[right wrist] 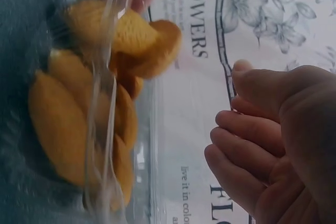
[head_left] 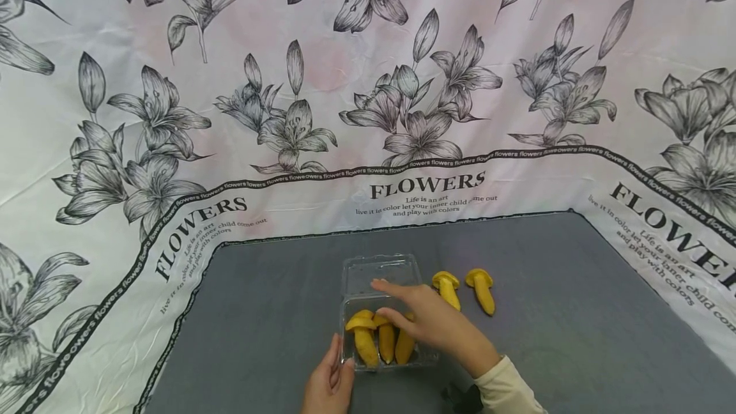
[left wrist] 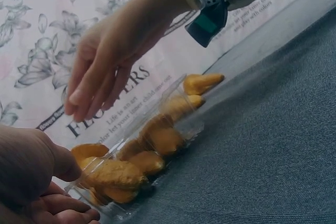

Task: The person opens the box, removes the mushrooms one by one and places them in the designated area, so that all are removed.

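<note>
A clear plastic box (head_left: 359, 303) lies with its hinged lid (head_left: 376, 268) folded back, away from me. Inside sit several yellow mushrooms, among them a left one (head_left: 365, 345) and a middle one (head_left: 387, 344). My left hand (head_left: 330, 383) grips the box at its left side, thumb near the front corner. Above the box hovers my right hand (head_left: 428, 319), fingers loosely extended and nothing in them; the right wrist view shows its bare palm (right wrist: 294, 187) apart from the box. It partly hides the rightmost mushroom in the head view.
On the grey table (head_left: 264, 318), right of the box, lie two more mushrooms, a nearer one (head_left: 449, 291) and a farther-right one (head_left: 483, 292). A flower-printed cloth (head_left: 310, 203) stands behind and along both sides. A dark strap device (left wrist: 209, 17) is on the right wrist.
</note>
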Motion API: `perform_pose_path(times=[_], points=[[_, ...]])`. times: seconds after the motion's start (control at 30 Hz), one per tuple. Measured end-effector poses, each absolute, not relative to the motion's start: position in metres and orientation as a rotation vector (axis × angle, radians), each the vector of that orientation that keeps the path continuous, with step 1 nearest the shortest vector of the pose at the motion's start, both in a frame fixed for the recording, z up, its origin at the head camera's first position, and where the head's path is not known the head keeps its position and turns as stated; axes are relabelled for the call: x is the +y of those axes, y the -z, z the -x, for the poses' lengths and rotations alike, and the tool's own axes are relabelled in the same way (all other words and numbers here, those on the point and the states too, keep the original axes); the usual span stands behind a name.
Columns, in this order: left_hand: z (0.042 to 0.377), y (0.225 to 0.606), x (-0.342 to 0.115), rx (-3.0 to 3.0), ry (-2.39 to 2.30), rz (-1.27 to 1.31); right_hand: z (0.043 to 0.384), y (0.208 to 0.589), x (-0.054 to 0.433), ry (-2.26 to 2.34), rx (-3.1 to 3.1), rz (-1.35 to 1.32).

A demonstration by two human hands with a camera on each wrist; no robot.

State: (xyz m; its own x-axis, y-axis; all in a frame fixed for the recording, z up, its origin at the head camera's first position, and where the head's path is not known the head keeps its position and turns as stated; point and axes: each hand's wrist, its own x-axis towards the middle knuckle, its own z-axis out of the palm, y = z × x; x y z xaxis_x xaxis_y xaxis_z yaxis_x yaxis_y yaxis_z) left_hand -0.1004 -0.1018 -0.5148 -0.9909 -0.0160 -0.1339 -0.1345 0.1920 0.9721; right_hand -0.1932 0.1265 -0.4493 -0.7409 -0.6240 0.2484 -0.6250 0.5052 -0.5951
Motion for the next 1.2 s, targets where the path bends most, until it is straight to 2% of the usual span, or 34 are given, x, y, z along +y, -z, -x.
perform_pose_path(times=[0.5, 0.9, 1.2], points=[[0.099, 0.519, -0.107, 2.341, -1.958, 0.060, 0.186, 0.461, 0.094, -1.055, -2.780, -1.265], [0.099, 0.533, -0.108, 2.401, -2.015, -0.016, 0.184, 0.471, 0.085, -0.992, -2.797, -1.243], [0.099, 0.521, -0.104, 2.326, -2.008, 0.072, 0.182, 0.475, 0.084, -1.001, -2.808, -1.216]])
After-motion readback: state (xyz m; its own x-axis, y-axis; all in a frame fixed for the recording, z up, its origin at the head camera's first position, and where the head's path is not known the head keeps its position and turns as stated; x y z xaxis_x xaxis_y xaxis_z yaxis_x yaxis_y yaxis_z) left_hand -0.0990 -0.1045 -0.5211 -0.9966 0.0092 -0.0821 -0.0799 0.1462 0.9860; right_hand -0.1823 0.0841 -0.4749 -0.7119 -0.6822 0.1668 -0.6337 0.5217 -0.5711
